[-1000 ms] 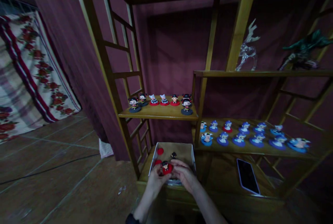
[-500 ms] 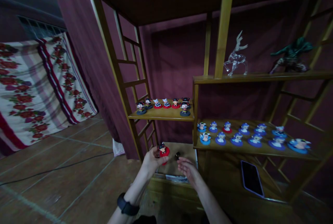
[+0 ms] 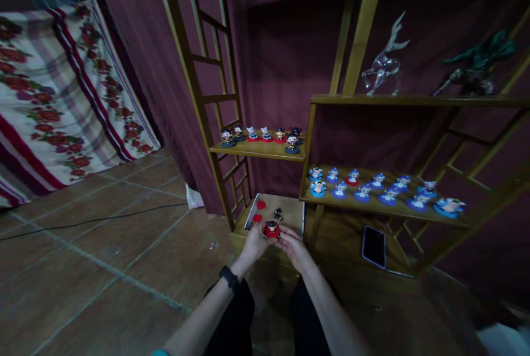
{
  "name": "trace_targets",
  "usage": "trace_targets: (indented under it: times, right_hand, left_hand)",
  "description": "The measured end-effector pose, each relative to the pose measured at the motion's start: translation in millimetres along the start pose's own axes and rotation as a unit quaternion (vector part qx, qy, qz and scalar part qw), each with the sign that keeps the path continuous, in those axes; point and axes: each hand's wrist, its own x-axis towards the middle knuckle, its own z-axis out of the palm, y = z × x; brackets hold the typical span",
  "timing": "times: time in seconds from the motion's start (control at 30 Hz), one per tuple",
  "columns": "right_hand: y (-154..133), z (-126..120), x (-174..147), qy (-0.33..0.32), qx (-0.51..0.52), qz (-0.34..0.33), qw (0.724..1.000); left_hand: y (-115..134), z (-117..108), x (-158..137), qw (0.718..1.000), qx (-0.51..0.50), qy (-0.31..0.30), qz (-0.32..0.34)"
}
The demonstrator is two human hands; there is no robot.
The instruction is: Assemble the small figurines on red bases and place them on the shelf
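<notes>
A small figurine (image 3: 272,229) with dark hair and a red base sits between my two hands, over the front edge of a shallow box (image 3: 295,205). My left hand (image 3: 255,243) grips it from the left, wearing a black band at the wrist. On the other side, my right hand (image 3: 293,244) has its fingers closed against the figurine's right edge. Inside the box lie two red discs (image 3: 260,205) and a small dark figure (image 3: 277,213). The figurine's lower part is partly covered by my fingers.
Several figurines (image 3: 266,134) stand on the upper left shelf (image 3: 259,150). More, mostly on blue or purple bases, fill the right shelf (image 3: 385,210). A phone (image 3: 374,246) lies below. Above stand a clear deer (image 3: 385,66) and a green statue (image 3: 476,66).
Both hands have come together, and the figurine has moved down toward me. My right hand now touches it. The dark piece near that hand now lies in the box. The view has tilted down.
</notes>
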Motion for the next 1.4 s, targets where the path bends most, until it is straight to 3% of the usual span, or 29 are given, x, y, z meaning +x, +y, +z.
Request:
trace_targets:
  times: [0.17, 0.4, 0.57, 0.73, 0.93, 1.17, 1.4]
  right_hand:
    - [12, -7, -19, 0.021, -0.022, 0.0, 1.0]
    - [24, -9, -24, 0.021, -0.073, 0.017, 0.997]
    - [28, -10, -19, 0.007, -0.106, 0.021, 0.994]
    - [25, -15, -16, 0.019, -0.106, 0.033, 0.994]
    - [29, -20, -8, 0.019, -0.118, 0.082, 0.989]
    - [41, -24, 3, 0.016, -0.121, 0.102, 0.987]
    - [45, -28, 6, 0.017, -0.118, 0.104, 0.987]
  left_hand:
    - [-7, 10, -23, 0.99, 0.132, 0.01, 0.045]
    - [-32, 16, -37, 0.981, 0.182, 0.01, 0.071]
    - [-49, 18, -37, 0.99, 0.125, 0.007, 0.06]
    - [-57, 20, -39, 0.999, -0.035, -0.026, 0.013]
    - [-56, 20, -40, 0.971, -0.212, -0.045, -0.106]
    - [-66, 18, -36, 0.957, -0.253, 0.007, -0.142]
    - [-71, 23, -31, 0.973, -0.194, 0.035, -0.12]
